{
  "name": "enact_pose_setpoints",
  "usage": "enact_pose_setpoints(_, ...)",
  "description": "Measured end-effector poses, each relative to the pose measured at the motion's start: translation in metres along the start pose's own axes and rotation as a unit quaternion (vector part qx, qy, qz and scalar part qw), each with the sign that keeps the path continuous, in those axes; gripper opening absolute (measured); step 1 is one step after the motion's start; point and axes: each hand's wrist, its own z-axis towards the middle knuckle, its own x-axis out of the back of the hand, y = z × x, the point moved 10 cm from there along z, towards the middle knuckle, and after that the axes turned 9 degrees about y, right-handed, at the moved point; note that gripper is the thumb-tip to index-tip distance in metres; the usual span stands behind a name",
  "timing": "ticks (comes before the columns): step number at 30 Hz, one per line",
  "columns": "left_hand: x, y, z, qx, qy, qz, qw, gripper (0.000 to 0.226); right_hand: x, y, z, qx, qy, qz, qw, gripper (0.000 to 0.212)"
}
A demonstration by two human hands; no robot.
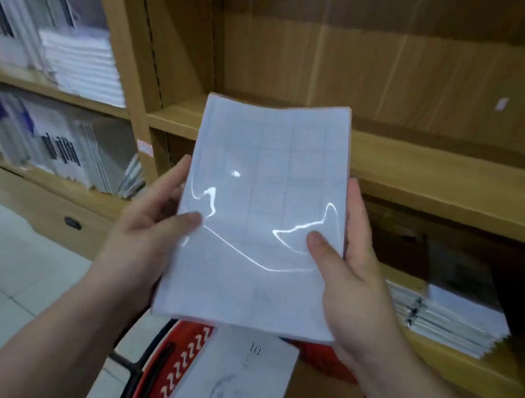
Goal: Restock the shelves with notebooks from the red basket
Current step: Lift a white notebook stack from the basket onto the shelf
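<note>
the left hand [153, 229] and right hand [351, 268] hold a shiny wrapped pack of notebooks [263, 212], thumbs on top, one hand on each side. it is up above the red basket [176, 369], in front of the bare wooden shelf [421, 171]. keep it flat, then slide it onto the shelf.

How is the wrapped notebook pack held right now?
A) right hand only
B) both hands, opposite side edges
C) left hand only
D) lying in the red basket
B: the left hand and right hand grip opposite side edges of the notebook pack, thumbs on top.
</note>
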Motion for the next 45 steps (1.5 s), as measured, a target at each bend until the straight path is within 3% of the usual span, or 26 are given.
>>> enact_pose_setpoints(7, -0.029, 0.056, 0.112, 0.037, 0.022, -0.003, 0.999, 0.048, -0.014, -0.068, 0.122, -0.041, 0.054, 0.072, 0.995, 0.04)
enact_pose_setpoints(10, -0.028, 0.05, 0.149, 0.063, 0.038, 0.001, 0.997, 0.049, -0.03, -0.069, 0.169, -0.064, 0.067, 0.056, 0.994, 0.042)
enact_pose_setpoints(13, -0.03, 0.034, 0.159, 0.049, 0.008, 0.096, 0.994, 0.054, -0.035, -0.053, 0.191, -0.068, 0.052, -0.032, 0.996, 0.037)
enact_pose_setpoints(15, -0.03, 0.03, 0.157, -0.008, 0.018, 0.198, 0.98, 0.048, -0.034, -0.044, 0.204, -0.064, 0.044, -0.111, 0.991, 0.026)
enact_pose_setpoints(16, -0.028, 0.03, 0.155, -0.049, 0.03, 0.24, 0.969, 0.048, -0.033, -0.046, 0.209, -0.046, 0.041, -0.174, 0.983, 0.03)
enact_pose_setpoints(18, -0.026, 0.034, 0.143, -0.156, 0.054, 0.344, 0.924, 0.054, -0.027, -0.059, 0.209, 0.025, 0.02, -0.267, 0.963, 0.054)
enact_pose_setpoints(20, -0.031, 0.038, 0.127, -0.261, 0.073, 0.482, 0.833, 0.068, -0.032, -0.055, 0.198, 0.021, -0.077, -0.219, 0.973, 0.052)
enact_pose_setpoints(22, -0.047, 0.035, 0.114, -0.354, 0.075, 0.568, 0.74, 0.079, -0.031, -0.039, 0.191, -0.016, -0.157, -0.188, 0.969, 0.077)
enact_pose_setpoints(24, -0.068, 0.029, 0.108, -0.4, 0.051, 0.592, 0.698, 0.08, -0.029, -0.031, 0.188, 0.005, -0.18, -0.232, 0.956, 0.097)
enact_pose_setpoints(25, -0.073, 0.027, 0.11, -0.412, 0.041, 0.585, 0.697, 0.076, -0.029, -0.031, 0.187, 0.03, -0.179, -0.272, 0.945, 0.101)
enact_pose_setpoints(28, -0.072, 0.035, 0.125, -0.427, 0.041, 0.523, 0.737, 0.057, -0.028, -0.031, 0.195, 0.09, -0.151, -0.346, 0.922, 0.103)
enact_pose_setpoints(30, -0.065, 0.037, 0.136, -0.428, 0.034, 0.505, 0.749, 0.059, -0.031, -0.031, 0.199, 0.106, -0.146, -0.358, 0.916, 0.101)
enact_pose_setpoints(37, -0.053, 0.033, 0.173, -0.431, 0.028, 0.497, 0.753, 0.06, -0.054, -0.027, 0.225, 0.105, -0.142, -0.397, 0.901, 0.099)
enact_pose_setpoints(42, -0.031, 0.033, 0.199, -0.409, 0.039, 0.54, 0.735, 0.059, -0.085, -0.014, 0.238, 0.097, -0.156, -0.398, 0.899, 0.123)
enact_pose_setpoints(45, -0.009, 0.035, 0.223, -0.369, 0.061, 0.58, 0.723, 0.059, -0.114, -0.009, 0.251, 0.129, -0.144, -0.427, 0.883, 0.115)
